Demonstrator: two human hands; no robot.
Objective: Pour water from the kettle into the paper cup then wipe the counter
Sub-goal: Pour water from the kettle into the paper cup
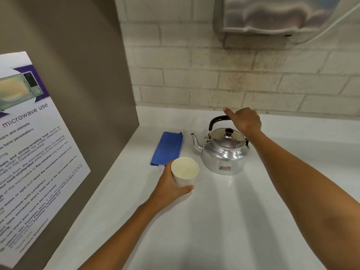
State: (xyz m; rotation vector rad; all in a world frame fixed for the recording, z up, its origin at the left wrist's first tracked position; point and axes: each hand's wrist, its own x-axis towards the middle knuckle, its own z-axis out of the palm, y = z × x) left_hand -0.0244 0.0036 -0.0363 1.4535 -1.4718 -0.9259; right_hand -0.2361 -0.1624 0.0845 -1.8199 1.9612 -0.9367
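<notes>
A shiny metal kettle (224, 152) stands on the white counter (224, 221), its spout pointing left. My right hand (243, 119) is closed around its black handle, the thumb sticking out to the left. A white paper cup (185, 171) stands upright just left of the kettle and looks empty. My left hand (171, 185) wraps around the cup's side from the left and front. A folded blue cloth (168, 148) lies flat on the counter behind the cup, left of the spout.
A brown panel (78, 94) with a microwave-use poster (29, 152) walls off the left side. A pale brick wall (233, 78) runs along the back. A grey dispenser (272, 14) hangs on the wall above the kettle.
</notes>
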